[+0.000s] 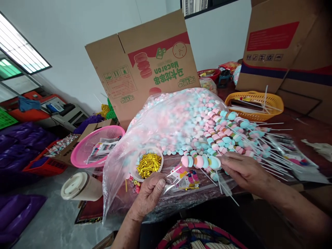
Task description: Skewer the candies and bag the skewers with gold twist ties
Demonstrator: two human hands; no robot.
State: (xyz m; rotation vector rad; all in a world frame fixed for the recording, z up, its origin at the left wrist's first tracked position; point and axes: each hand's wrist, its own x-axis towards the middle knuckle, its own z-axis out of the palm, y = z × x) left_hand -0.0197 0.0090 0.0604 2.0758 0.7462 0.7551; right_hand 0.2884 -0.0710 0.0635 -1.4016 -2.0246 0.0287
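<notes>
My left hand and right hand are bare, lined with fine creases, and my left thumbnail looks short and rounded. My left forearm and right forearm are bare too, the right one dim and blurred toward the frame's edge. Over my middle I wear a printed garment in curving magenta, cream and dark patches, with yellowish touches; blouse or apron, I cannot tell.
</notes>
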